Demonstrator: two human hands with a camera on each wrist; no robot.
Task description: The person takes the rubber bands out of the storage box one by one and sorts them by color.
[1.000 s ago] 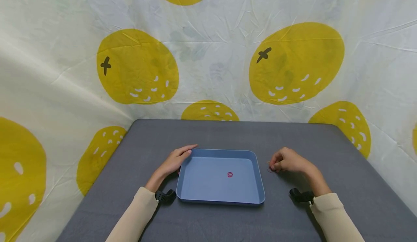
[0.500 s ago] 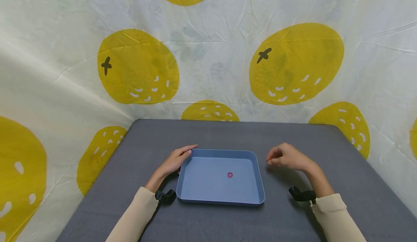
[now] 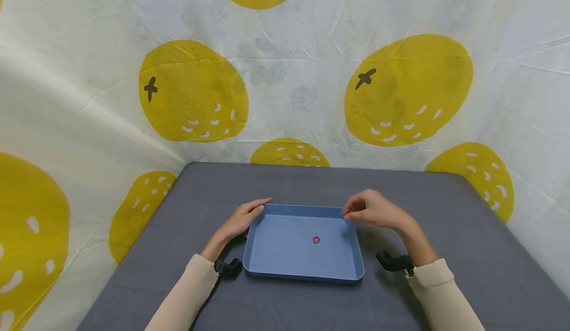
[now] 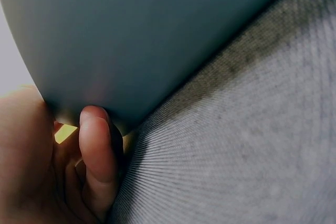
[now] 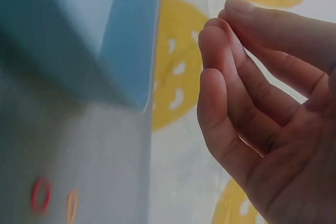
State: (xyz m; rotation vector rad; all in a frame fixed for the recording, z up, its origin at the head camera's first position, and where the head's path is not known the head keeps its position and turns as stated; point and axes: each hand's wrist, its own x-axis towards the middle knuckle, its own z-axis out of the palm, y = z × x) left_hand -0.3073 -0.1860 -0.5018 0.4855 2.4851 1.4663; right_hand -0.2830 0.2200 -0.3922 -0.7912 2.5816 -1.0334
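Note:
A blue tray sits on the grey table, with one red rubber band lying in it. My left hand rests with straight fingers on the tray's far-left corner. In the left wrist view its thumb lies against the tray's outer wall. My right hand hovers over the tray's far-right corner with its fingertips drawn together. Anything between them is too small to see. Another red band lies on the table just right of the tray. The right wrist view shows this red band beside an orange band.
The grey table is walled on three sides by a white cloth with big yellow fruit prints. A black camera mount sits at each wrist, left and right, near the tray's front corners.
My right hand has lifted from the bands on the table right of the tray and moved left, over the tray's far-right corner. The left hand and tray have stayed put.

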